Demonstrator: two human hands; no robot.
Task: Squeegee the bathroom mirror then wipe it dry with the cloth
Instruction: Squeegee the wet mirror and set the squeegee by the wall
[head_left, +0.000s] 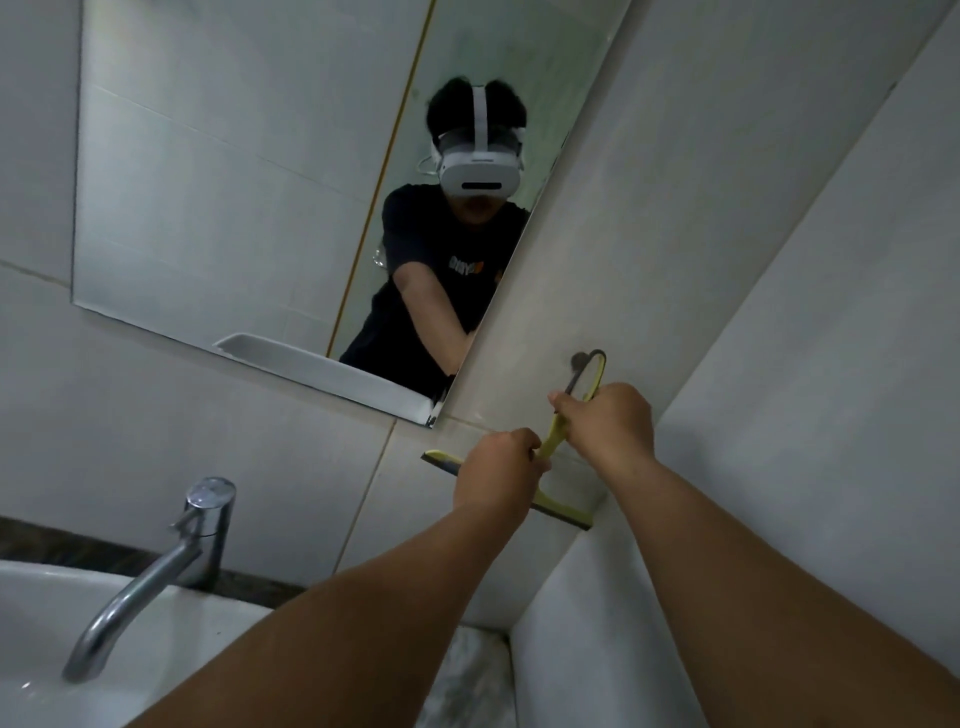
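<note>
I see both hands on the yellow squeegee (558, 506), held vs the tiled wall (675, 208) just R of and below the mirror (234, 182). L hand (496, 475) fingers curled round the handle's base near the blade; R hand (608, 423) fingers wrapped round the handle higher up, by a wall hook (579, 359). Faucet (156, 566) + sink (41, 623) lower L.

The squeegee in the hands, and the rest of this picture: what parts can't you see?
Head view only:
- Squeegee: the left hand covers the middle of its blade; the right hand covers part of its handle.
- Hook: small and dim, so whether the handle loop is on it is unclear.
- Cloth: nowhere in view.
- Mirror: its top is cut by the frame edge.
- Sink: cut by the left and bottom edges.
</note>
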